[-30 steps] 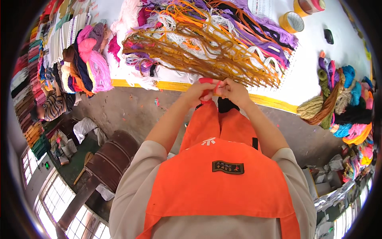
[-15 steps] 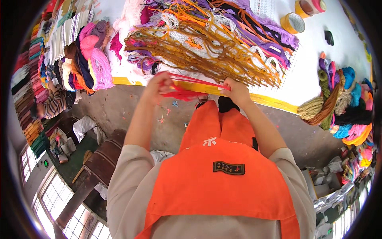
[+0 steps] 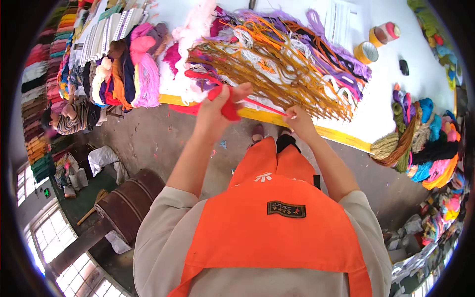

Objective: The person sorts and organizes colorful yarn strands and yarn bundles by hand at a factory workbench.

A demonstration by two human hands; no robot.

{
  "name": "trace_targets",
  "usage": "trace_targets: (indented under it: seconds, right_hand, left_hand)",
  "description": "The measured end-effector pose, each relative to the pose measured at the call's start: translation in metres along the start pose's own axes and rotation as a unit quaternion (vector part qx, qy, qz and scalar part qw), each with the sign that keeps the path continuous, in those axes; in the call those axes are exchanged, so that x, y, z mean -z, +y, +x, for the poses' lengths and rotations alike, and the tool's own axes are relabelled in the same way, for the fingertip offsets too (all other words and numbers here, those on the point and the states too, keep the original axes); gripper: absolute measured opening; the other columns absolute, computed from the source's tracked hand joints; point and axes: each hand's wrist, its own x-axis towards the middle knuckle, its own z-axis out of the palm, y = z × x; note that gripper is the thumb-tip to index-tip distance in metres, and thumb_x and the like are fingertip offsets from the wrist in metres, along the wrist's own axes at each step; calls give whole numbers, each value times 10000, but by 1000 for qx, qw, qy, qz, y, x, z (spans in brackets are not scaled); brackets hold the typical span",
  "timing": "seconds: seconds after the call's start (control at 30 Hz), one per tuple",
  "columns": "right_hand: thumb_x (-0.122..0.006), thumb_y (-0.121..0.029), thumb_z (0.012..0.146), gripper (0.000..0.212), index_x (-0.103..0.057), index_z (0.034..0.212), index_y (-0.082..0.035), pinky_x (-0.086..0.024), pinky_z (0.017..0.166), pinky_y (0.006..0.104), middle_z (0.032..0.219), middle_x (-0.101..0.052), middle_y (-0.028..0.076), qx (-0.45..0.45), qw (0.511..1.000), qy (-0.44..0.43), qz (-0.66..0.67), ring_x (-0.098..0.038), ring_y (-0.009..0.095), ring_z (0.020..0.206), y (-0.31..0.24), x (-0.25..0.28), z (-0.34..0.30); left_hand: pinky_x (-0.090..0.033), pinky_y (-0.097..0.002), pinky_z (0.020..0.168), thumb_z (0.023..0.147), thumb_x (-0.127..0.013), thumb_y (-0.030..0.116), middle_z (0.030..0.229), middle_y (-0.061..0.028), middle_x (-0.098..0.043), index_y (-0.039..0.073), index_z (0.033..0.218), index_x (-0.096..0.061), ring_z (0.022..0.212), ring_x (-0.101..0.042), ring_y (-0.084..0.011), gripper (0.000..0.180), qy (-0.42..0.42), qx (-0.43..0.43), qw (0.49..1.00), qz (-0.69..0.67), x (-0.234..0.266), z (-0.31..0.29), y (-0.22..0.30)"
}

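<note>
Red yarn (image 3: pixel 230 109) joins gripping left hand (image 3: pixel 213 113) and pinching right hand (image 3: pixel 301 122), apart near the yellow table edge (image 3: pixel 346 139) above open floor (image 3: pixel 148 136).

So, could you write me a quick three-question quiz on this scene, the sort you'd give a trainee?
1. Multiple choice: what colour is the yarn that runs between the left hand and the right hand?
A) blue
B) red
C) green

2. True or false: the small black object lies to the right of the brown strands.

3. Fill in the missing word: along the near edge of the white table runs a ____ strip.

Key:
1. B
2. True
3. yellow
</note>
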Motion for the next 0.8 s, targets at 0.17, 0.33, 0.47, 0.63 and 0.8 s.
trace_targets:
  seconds: [0.17, 0.33, 0.47, 0.63, 0.8]
  right_hand:
    - [-631, -97, 906, 122, -618, 1006, -29, -447, 651, 206, 836, -616, -8, 35, 922, -16, 385, -547, 59, 708, -166, 17, -52]
    - [-671, -99, 883, 112, -639, 961, -25, -416, 586, 186, 808, -630, -25, 90, 943, -45, 318, -512, 24, 658, -220, 11, -80]
    - [-663, -96, 887, 74, -639, 921, -35, -405, 575, 188, 811, -636, -17, 88, 915, -29, 394, -503, 23, 648, -236, 3, -104]
    - [-587, -97, 934, 84, -592, 974, -23, -421, 576, 197, 897, -659, 37, 97, 898, -33, 427, -507, 45, 631, -248, -2, -125]
    - [-578, -133, 948, 79, -579, 969, -56, -427, 572, 187, 946, -670, 37, 121, 906, -24, 405, -493, 40, 617, -250, -6, -137]
  left_hand:
    - [-380, -490, 1080, 1022, -405, 366, 1478, -157, -376, -55, 1377, -397, 1378, -352, -263, 551, -105, -23, 988, -115, -31, -42, 11]
    - [-482, -306, 931, 1005, -497, 218, 1210, -93, -624, -34, 1304, -529, 1099, -588, -155, 393, -117, -86, 989, 33, -45, -73, 19]
    - [-474, -337, 957, 1013, -470, 202, 1221, -124, -626, -46, 1234, -565, 1082, -608, -177, 345, -108, -127, 985, 44, -39, -90, 27]
    - [-523, -282, 824, 1013, -478, 223, 1098, -104, -661, -41, 1153, -608, 936, -631, -140, 326, -110, -139, 984, -29, -37, -109, 35]
    - [-515, -308, 847, 1014, -478, 263, 1123, -107, -657, -38, 1158, -608, 958, -624, -146, 358, -136, -128, 980, -66, -39, -121, 39]
